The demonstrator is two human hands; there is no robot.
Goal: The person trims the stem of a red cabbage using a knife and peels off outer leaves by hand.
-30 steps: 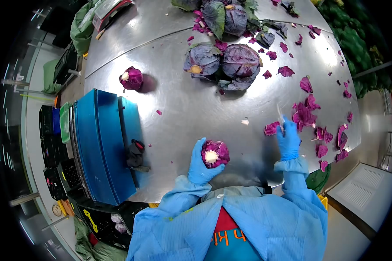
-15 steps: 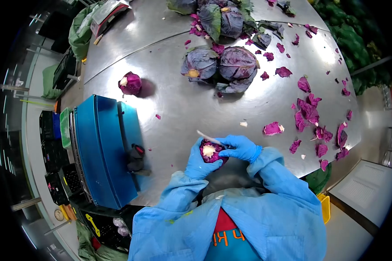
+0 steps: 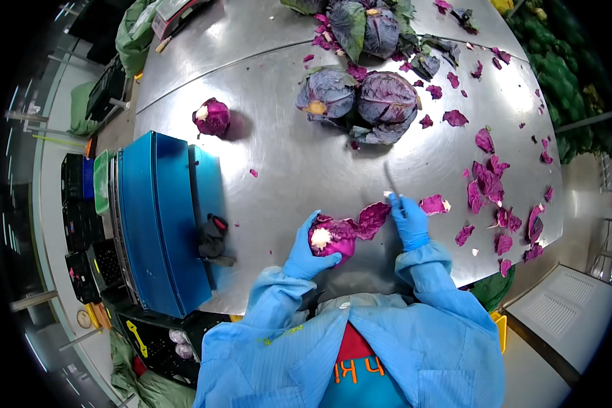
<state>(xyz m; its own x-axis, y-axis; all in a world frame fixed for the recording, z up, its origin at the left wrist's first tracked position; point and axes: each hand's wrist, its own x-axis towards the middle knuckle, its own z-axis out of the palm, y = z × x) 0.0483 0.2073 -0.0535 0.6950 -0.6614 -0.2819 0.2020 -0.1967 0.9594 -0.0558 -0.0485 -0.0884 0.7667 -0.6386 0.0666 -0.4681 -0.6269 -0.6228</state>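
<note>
My left hand (image 3: 304, 253), in a blue glove, is wrapped round a small purple cabbage (image 3: 343, 246) whose pale cut stem faces up. From the top of this cabbage a loose purple leaf (image 3: 372, 220) sticks out to the right. Farther right, my right hand (image 3: 409, 221), gloved too, has its fingers closed round a knife (image 3: 389, 178), its blade pointing away from me and slightly blurred. A small white piece shows by the fingers. Just right of that hand lies a purple leaf scrap (image 3: 434, 205) on the metal table (image 3: 279, 183).
Two large cabbages (image 3: 387, 98) sit beyond my hands, with more behind them. A trimmed cabbage (image 3: 211, 117) lies at the left, near a blue box (image 3: 160, 224) and a dark object (image 3: 213, 236). Purple leaves (image 3: 486, 180) are scattered at the right.
My right hand has moved off the cabbage to the right with the knife. A leaf now stands out from the cabbage, which stays in my left hand. The view has shifted slightly.
</note>
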